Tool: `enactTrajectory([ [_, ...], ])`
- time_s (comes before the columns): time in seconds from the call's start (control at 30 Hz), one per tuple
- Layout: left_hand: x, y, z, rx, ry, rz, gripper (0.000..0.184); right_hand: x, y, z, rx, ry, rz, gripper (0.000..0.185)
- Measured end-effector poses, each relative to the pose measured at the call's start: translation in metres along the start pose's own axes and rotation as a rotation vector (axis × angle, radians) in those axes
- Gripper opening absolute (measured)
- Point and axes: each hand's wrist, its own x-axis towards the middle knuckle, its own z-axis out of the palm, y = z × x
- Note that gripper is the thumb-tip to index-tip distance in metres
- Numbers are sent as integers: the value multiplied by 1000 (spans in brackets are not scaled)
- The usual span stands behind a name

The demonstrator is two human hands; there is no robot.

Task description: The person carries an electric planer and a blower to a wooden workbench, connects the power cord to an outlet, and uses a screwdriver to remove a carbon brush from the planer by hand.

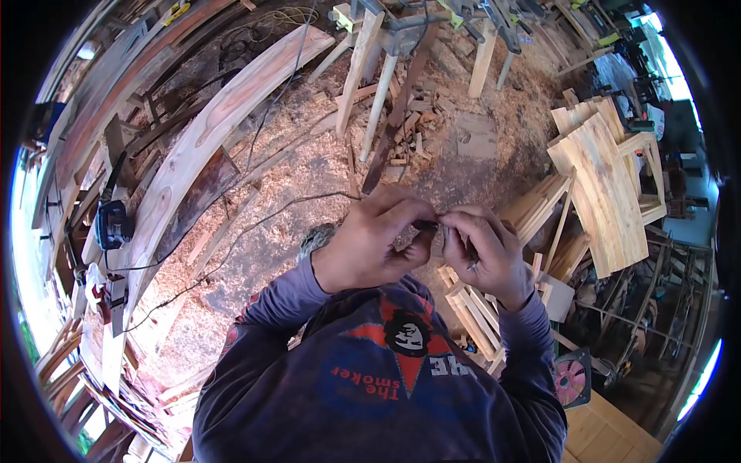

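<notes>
My left hand and my right hand meet in front of my chest, fingertips almost touching. Thumb and fingers of each are pinched together around something tiny and dark that I cannot make out. A ring shows on my right hand. From the left, a thin black cable runs over the floor and passes out of sight at my left hand; whether the hand touches it, I cannot tell.
Wood shavings cover the floor. A long plank lies at left, near a dark power tool. Ahead are a workbench's wooden legs and offcuts. Pale boards are stacked at right, beside a round pink-centred fan-like object.
</notes>
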Motion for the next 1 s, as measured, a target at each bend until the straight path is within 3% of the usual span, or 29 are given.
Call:
enactTrajectory([
  [0.13, -1, 3, 4, -12, 0, -20, 28, 0, 6, -1, -26, -19, -28, 29],
  [0.33, -3, 2, 8, -376, -97, -266, 23, -1, 9, -4, 110, -22, 20, 28],
  [0.4, -3, 10, 19, -856, -6, -531, 19, -7, 11, -2, 89, 12, 18, 28],
  [0.63, -1, 9, 30, -692, -97, -553, 15, -21, 25, -1, -56, 101, -78, 32],
  [0.7, -1, 0, 37, -496, -81, -349, 16, -21, 29, -7, -36, 77, -176, 37],
  [0.8, 4, 2, 39, -486, -143, -340, 17, -30, 31, -17, -58, -9, -192, 39],
  [1.0, 13, 1, 46, -523, -226, -340, 17, -44, 41, -18, -47, 71, -208, 41],
])
